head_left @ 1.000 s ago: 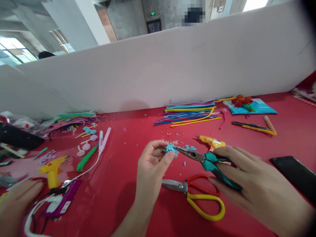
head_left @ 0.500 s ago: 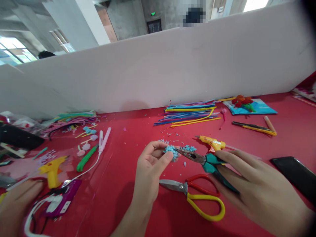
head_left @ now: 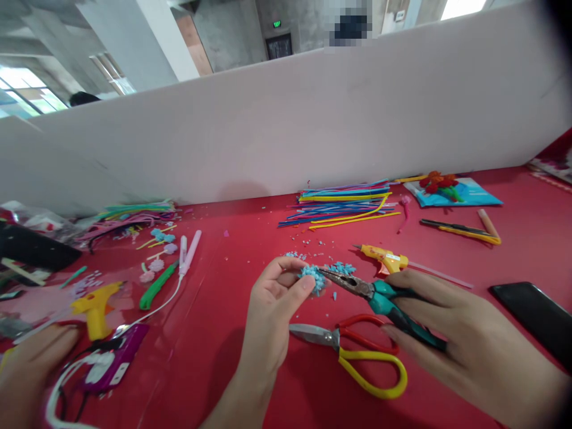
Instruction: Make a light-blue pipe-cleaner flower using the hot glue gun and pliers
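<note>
Blue fuzzy pompom is sitting pinched in left hand grip, right hand clamping teal-handled pliers, tips nipping its edge; steadying helps.

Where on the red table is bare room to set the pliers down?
Bare table lies between the white curling wand and the pipe-cleaner pile, and between the glue gun and black phone. Crowded: around the left hand, right hand, scissors, and far left.
</note>
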Motion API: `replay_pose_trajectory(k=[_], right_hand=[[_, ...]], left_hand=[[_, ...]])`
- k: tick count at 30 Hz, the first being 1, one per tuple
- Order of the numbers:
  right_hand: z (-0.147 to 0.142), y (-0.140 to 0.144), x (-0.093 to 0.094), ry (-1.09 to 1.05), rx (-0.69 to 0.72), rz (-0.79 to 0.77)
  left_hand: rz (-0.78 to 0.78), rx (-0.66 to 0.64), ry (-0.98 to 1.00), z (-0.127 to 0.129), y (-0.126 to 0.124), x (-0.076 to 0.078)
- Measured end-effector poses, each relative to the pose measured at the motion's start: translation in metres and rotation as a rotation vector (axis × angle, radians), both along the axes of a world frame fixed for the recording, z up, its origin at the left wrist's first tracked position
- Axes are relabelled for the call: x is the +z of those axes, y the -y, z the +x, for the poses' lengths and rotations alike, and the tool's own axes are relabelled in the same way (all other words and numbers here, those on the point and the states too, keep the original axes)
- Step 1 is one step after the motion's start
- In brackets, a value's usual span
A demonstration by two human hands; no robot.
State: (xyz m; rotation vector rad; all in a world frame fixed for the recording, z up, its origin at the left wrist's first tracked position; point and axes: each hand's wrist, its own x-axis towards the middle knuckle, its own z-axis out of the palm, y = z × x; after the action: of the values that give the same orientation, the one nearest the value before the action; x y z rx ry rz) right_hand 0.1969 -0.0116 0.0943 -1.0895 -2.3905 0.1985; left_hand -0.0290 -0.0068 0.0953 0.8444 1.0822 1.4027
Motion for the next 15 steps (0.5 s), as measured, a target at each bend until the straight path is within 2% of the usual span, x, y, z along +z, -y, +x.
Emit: replay_pose_trajectory(k=[5,12,15], right_hand=[[-0.004,0.002,-0.006,0.178,-0.016,0.315],[0.001,0.004,-0.011,0.337,-0.036,0.599],[0.002,0.004,-0.009,0.369,-0.04,0.639]], left_hand=[[0.004,-0.003,0.001,0.001,-0.001,-0.001],[-0.049,-0.018,0.071,0.002,-0.003,0.003],[-0.07,-0.037,0.088,0.002,-0.003,0.002]])
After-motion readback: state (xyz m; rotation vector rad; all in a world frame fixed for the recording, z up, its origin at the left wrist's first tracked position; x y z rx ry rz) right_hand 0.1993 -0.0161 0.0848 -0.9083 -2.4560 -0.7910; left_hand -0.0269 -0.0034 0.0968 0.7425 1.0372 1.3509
